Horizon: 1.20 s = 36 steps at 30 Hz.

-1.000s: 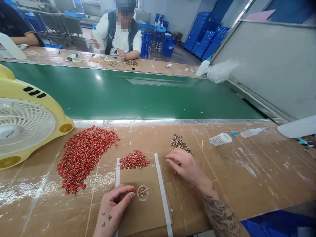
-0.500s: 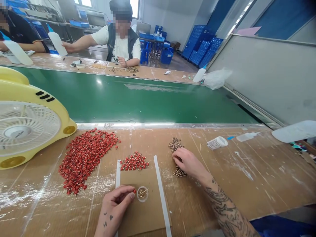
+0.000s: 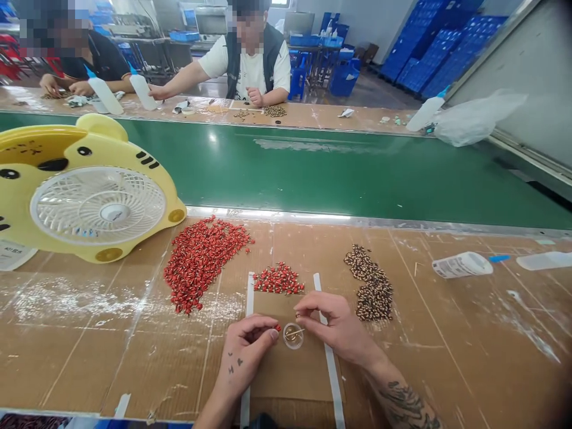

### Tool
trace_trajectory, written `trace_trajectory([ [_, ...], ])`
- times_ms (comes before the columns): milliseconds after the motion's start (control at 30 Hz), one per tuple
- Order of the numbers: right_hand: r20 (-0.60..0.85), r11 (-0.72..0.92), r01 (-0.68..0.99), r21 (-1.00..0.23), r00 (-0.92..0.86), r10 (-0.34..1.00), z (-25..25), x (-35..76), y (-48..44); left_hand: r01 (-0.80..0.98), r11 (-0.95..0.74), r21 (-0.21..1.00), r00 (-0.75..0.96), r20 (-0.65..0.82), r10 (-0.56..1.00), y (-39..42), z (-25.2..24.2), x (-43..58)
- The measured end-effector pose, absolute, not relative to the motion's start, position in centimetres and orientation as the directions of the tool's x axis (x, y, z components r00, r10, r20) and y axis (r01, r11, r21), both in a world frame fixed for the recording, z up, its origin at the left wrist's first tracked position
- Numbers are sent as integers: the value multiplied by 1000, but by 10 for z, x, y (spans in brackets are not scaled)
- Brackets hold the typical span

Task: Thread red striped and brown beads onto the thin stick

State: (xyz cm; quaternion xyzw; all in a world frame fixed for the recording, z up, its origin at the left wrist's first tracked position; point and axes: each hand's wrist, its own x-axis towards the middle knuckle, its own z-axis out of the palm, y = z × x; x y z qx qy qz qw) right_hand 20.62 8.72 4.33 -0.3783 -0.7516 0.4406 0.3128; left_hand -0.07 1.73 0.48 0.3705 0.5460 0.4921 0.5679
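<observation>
Red bead-like piece (image 3: 277,328) clamped in its fingers, the left hand (image 3: 246,350) stays beside the round clear plastic cup (image 3: 292,347); the right hand (image 3: 343,329), back from the brown-gold bead pile (image 3: 374,295), seemingly pinches a tiny bead (image 3: 298,316), bringing both pieces close.

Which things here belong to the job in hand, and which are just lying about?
Likely job things:
red piece in left hand
cup with stick
small red pile
large red pile
brown pile

Apparently just lying about:
yellow fan
labelled white bottle on its side
plastic bag
</observation>
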Motion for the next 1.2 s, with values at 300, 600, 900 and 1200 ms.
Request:
trace_trajectory([
  [300, 52, 245, 264, -933, -575, 817, 51, 186, 85, -193, 180, 965, -108, -203, 973, 16, 7, 2],
  [600, 82, 352, 307, -884, -640, 764, 52, 182, 82, 2, -1, 1000, -99, 1, 995, 14, 5, 0],
  [900, -162, -5, 283, -959, -533, 831, 53, 181, 81, 14, -89, 996, -120, 90, 989, 16, 9, -2],
  [1200, -241, -97, 283, -954, -537, 808, 61, 177, 80, 70, -46, 996, -133, 55, 990, 6, 12, -2],
])
